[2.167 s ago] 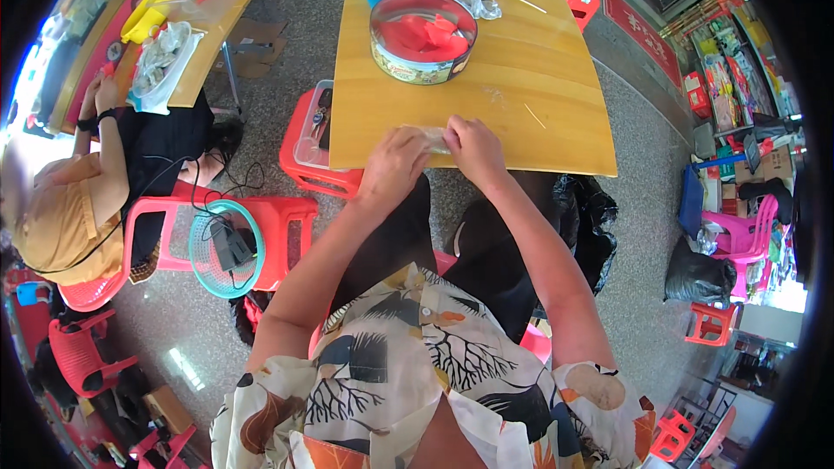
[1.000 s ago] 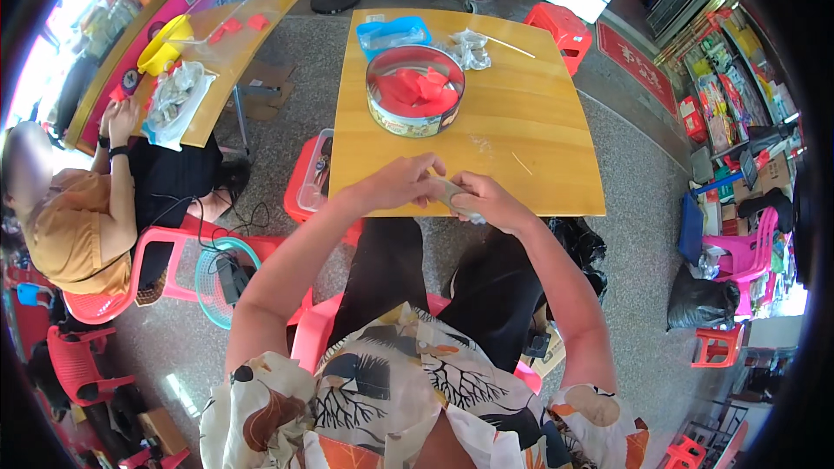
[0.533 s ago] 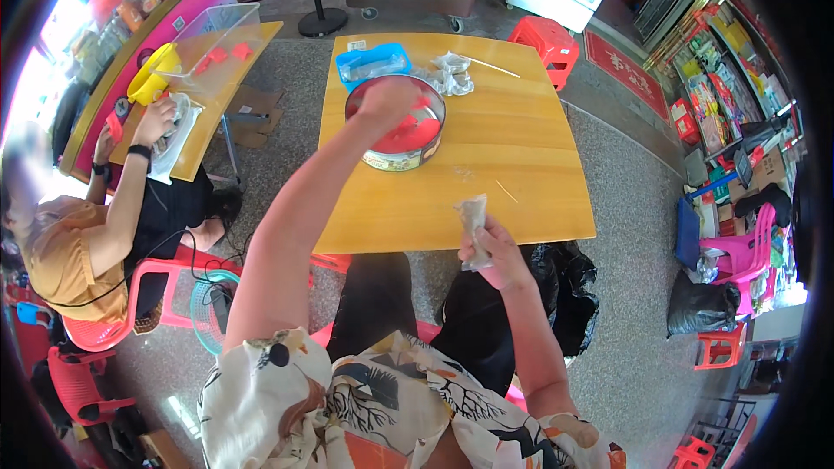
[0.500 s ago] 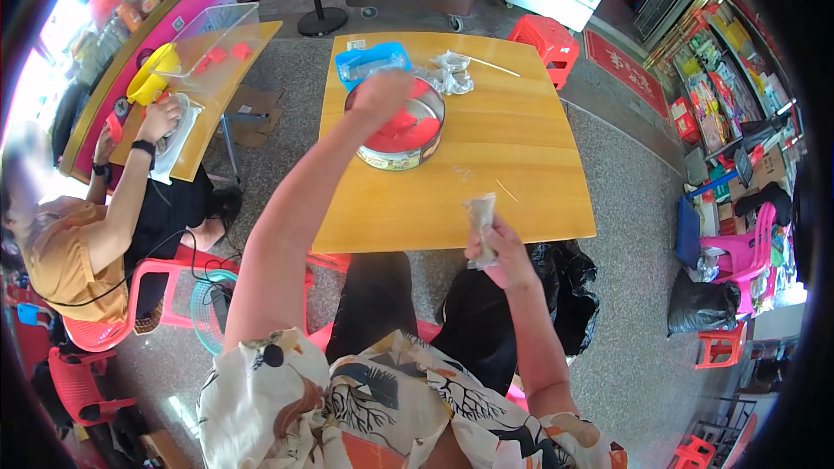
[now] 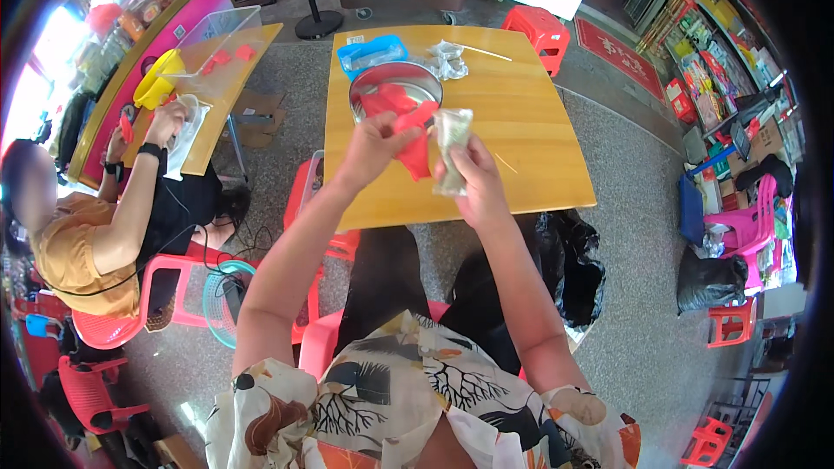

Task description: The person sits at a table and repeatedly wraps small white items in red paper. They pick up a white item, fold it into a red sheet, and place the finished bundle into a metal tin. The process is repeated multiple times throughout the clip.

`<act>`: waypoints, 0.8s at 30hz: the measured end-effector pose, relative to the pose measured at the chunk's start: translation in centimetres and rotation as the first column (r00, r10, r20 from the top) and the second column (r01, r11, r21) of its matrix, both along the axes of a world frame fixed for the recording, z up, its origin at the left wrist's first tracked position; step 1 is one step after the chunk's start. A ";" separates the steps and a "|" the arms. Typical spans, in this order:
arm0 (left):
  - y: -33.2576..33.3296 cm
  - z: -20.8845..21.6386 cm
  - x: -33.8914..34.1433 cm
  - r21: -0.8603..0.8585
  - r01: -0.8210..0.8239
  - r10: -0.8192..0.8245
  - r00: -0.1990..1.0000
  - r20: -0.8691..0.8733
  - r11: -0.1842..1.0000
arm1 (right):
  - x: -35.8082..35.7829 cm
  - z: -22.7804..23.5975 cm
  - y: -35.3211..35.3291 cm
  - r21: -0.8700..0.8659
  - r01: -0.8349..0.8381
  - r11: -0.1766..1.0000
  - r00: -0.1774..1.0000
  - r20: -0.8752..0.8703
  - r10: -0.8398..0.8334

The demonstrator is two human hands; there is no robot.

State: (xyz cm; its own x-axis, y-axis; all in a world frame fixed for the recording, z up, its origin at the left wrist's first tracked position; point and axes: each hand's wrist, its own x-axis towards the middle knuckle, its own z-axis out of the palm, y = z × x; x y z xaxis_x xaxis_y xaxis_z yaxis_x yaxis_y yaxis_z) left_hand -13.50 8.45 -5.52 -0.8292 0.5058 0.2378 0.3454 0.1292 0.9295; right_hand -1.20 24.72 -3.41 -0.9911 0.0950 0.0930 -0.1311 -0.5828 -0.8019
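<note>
Between finger and thumb, my left hand [image 5: 372,152] grips a limp red pouch-like piece [image 5: 415,159], which hangs over the near rim of a round metal tin [image 5: 434,78]. More red pieces [image 5: 382,97] lie inside that tin. Close beside it, my right hand [image 5: 478,181] is closed around a small, narrow plastic packet [image 5: 453,132] with pale contents, held upright above the table's near edge. The packet and the red piece are almost touching. What exactly the packet contains cannot be made out.
On the wooden table [image 5: 530,148] stand a blue basket [image 5: 372,54] holding clear plastic, crumpled wrapping [image 5: 447,61] and thin sticks [image 5: 485,51]. A co-worker [image 5: 95,234] sits at a side table on the left. A black bag [image 5: 569,269] lies by my right leg.
My left hand has come back from the tin toward me, now with a red piece in it. My right hand has moved up and left with the packet, beside the left hand.
</note>
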 end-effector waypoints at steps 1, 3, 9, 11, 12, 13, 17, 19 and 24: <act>0.7 -0.1 1.1 0.056 0.023 -0.025 0.999 0.036 0.998 | -0.3 -0.5 -0.2 0.026 -0.022 0.999 0.999 0.033 0.021; 1.3 1.5 4.2 0.169 0.057 -0.075 0.992 0.100 0.984 | 0.2 -1.1 -0.2 0.073 -0.022 0.997 0.998 0.060 0.018; -1.9 2.2 9.1 0.318 0.106 -0.249 0.857 0.451 0.942 | 2.1 -1.8 -0.6 -0.003 0.009 1.000 0.999 0.034 -0.009; -2.2 1.2 9.7 0.343 0.064 -0.230 0.852 0.470 0.937 | 2.4 -2.0 -0.6 -0.034 -0.003 0.999 0.999 0.033 0.004; -2.3 0.9 10.1 0.366 0.031 -0.224 0.836 0.500 0.930 | 2.5 -2.3 -0.8 -0.048 -0.012 0.999 0.999 0.041 0.014; -2.4 0.6 10.3 0.386 -0.003 -0.219 0.820 0.529 0.922 | 2.6 -2.6 -1.1 -0.062 -0.021 0.998 0.998 0.049 0.024; -2.8 -0.6 10.8 0.294 -0.145 0.016 0.917 0.400 0.945 | 3.4 -2.5 -1.5 0.026 0.019 0.999 0.998 0.064 -0.021; -3.1 -1.3 9.9 0.219 -0.227 0.164 0.948 0.271 0.949 | 4.4 -2.3 -2.0 0.155 0.048 0.987 0.998 0.021 -0.052; -2.0 -1.1 11.0 0.209 -0.084 0.041 0.978 0.204 0.974 | 4.5 -2.4 -3.3 0.462 0.020 0.887 1.000 0.002 -0.024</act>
State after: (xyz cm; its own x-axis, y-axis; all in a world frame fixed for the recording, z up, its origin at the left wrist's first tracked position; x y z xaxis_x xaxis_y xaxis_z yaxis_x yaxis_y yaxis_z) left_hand -2.50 6.46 -6.61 -0.8990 0.4064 0.1635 0.1497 -0.0656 0.9865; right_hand 3.33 21.44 -5.82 -0.9901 0.0647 0.1246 -0.1328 -0.1437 -0.9807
